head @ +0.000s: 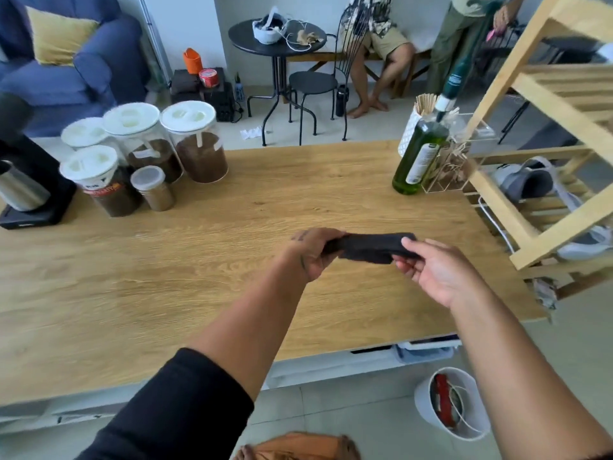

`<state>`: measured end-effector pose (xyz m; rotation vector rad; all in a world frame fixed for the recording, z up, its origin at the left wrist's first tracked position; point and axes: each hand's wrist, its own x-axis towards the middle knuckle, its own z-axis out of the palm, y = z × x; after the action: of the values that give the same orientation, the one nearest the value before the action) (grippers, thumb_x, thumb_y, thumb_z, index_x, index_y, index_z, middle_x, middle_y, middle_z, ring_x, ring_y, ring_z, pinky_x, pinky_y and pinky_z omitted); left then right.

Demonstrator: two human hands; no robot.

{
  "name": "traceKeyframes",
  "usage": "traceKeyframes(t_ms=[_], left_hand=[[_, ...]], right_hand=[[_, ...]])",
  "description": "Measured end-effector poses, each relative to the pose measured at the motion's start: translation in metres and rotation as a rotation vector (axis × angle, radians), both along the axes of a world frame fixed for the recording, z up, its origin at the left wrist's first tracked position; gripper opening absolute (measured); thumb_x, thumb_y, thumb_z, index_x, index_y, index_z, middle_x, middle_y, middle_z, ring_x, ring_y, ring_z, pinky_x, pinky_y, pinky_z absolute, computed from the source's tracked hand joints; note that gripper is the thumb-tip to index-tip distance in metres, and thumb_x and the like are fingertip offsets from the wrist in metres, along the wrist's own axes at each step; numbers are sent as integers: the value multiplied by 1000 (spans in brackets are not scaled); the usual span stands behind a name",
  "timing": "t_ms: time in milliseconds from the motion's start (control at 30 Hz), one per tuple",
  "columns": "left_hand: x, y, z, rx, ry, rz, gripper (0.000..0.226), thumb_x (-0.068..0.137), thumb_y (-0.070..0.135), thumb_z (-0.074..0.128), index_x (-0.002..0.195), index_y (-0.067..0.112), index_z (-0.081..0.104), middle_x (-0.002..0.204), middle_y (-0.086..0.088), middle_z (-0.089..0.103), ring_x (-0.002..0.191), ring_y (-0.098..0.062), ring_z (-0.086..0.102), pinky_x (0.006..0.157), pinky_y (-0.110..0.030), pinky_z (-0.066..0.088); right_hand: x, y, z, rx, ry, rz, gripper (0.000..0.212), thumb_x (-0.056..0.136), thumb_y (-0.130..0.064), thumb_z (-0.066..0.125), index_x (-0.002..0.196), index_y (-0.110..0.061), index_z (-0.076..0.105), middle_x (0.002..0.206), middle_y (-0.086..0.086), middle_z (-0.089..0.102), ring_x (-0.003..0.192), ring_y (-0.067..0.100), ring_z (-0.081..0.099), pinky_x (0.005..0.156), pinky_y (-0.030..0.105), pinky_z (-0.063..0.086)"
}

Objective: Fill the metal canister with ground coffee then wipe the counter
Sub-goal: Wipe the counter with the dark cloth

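Observation:
Both hands hold a dark grey cloth (371, 248) stretched between them just above the wooden counter (205, 260). My left hand (313, 252) grips its left end with curled fingers. My right hand (434, 267) pinches the right end between thumb and fingers. A small metal canister (153, 188) with a pale lid stands at the back left among several clear jars of ground coffee (195, 146). A steel jug (18, 187) sits on a black machine base at the far left.
A green glass bottle (418, 154) and a wire holder of wooden sticks (451, 161) stand at the counter's back right. A wooden shelf unit (557, 134) adjoins the right edge. A white waste bin (451, 406) sits on the floor below. People sit beyond the counter.

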<state>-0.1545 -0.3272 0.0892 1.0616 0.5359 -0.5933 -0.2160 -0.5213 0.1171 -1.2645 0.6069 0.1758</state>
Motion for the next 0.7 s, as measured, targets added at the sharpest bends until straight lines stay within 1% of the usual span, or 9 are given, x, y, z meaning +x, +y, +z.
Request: traceKeyframes(t_ms=[100, 200, 233, 300, 367, 433, 500, 600, 700], left_hand=[[6, -46, -11, 19, -171, 49, 57, 86, 0, 71, 137, 9, 49, 124, -16, 56, 95, -21, 63, 65, -24, 58], [-10, -90, -41, 108, -271, -31, 64, 83, 0, 75, 138, 20, 47, 130, -18, 59, 109, -28, 64, 93, -41, 56], [-19, -104, -56, 202, -294, -83, 63, 83, 3, 76, 136, 22, 48, 133, -17, 58, 115, -29, 62, 98, -43, 53], [-40, -122, -84, 506, -330, -275, 68, 84, 17, 78, 142, 24, 43, 138, -10, 56, 120, -29, 58, 96, -35, 50], [-62, -128, -110, 920, -338, -462, 71, 84, 34, 75, 145, 28, 39, 132, -7, 54, 120, -30, 55, 90, -31, 47], [-73, -121, -127, 1277, -461, -441, 55, 87, 41, 66, 137, 29, 47, 130, -6, 51, 121, -30, 50, 94, -34, 44], [-71, -109, -137, 1492, -606, -409, 49, 94, 42, 53, 140, 27, 46, 145, -5, 45, 134, -30, 40, 104, -39, 38], [-49, -91, -146, 1590, -675, -530, 58, 103, 45, 27, 156, 22, 23, 165, 1, 16, 153, -20, 1, 122, -39, 10], [-36, -89, -153, 1637, -693, -656, 64, 102, 48, 13, 158, 18, 9, 167, 0, 2, 151, -21, -16, 121, -44, -6]], right_hand=[[13, -51, -5, -62, -55, 12, 3, 92, -3, 61, 94, -5, 63, 84, 10, 66, 61, 12, 66, 56, 21, 56], [14, -99, -35, -135, -23, 13, 3, 93, -2, 62, 94, -5, 64, 91, 13, 65, 63, 14, 62, 52, 19, 54], [11, -112, -51, -175, 18, 16, 5, 93, -2, 62, 96, -3, 64, 92, 14, 64, 64, 15, 60, 51, 18, 54], [-2, -129, -82, -321, 145, 48, 16, 93, -4, 62, 108, 0, 64, 89, 11, 65, 66, 18, 59, 50, 18, 53], [-19, -139, -111, -706, 246, 139, 23, 93, -9, 62, 115, -2, 66, 95, 11, 69, 80, 27, 65, 68, 28, 56], [-28, -142, -127, -1146, 127, 136, 23, 90, -8, 60, 110, -4, 69, 102, 16, 70, 95, 33, 63, 82, 36, 50], [-26, -130, -131, -1338, -143, 85, 21, 87, -2, 59, 103, -7, 72, 98, 15, 69, 95, 34, 59, 81, 40, 48], [-4, -91, -128, -1343, -387, 122, 25, 85, 3, 58, 103, -6, 72, 106, 13, 69, 99, 34, 60, 85, 41, 49], [16, -64, -139, -1299, -379, 364, 35, 96, -10, 52, 129, -5, 61, 140, 16, 54, 130, 34, 49, 109, 45, 39]])
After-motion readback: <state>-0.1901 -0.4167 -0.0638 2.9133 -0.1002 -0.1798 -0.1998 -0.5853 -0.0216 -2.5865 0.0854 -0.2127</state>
